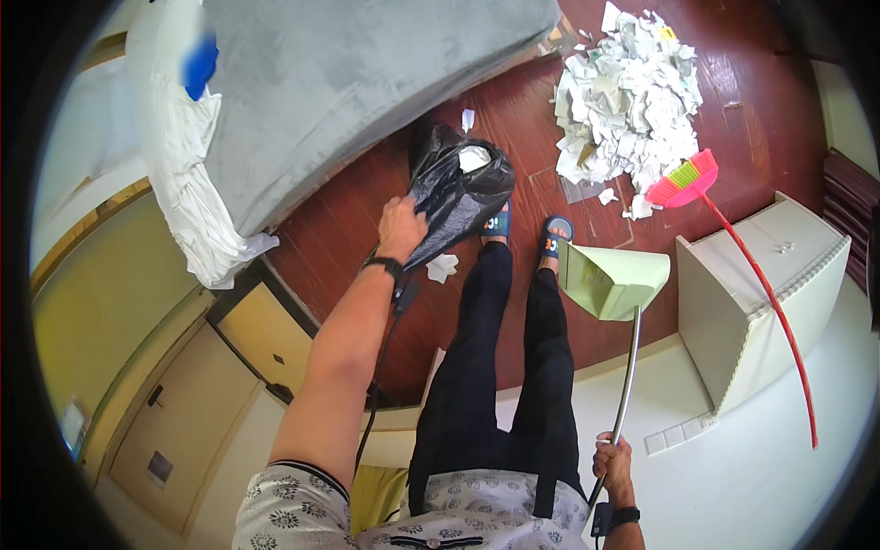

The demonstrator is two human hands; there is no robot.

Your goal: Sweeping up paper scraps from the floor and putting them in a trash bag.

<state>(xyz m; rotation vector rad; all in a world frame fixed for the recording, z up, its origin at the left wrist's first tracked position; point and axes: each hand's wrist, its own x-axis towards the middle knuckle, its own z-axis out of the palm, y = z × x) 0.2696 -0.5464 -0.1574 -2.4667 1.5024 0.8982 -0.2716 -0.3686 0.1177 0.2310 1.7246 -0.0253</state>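
My left hand [401, 228] is closed on the gathered edge of a black plastic bag [446, 188], which rests on the floor by the bed with some white paper [474, 159] showing at it. In my right hand [613, 459] is the metal handle of a pale green dustpan [616, 280]; its pan hangs in front of my right leg, and no paper shows in the part I can see. A large heap of torn white paper [632, 96] lies on the floor ahead to the right. A pink broom [683, 179] with a red handle has its bristles at the heap's near edge.
A grey mattress [367, 73] fills the far left, with a rumpled white cloth [188, 174] along its side. At the right stands a white cabinet [765, 284], the broom handle crossing in front of it. A loose paper scrap [442, 268] lies by my left leg.
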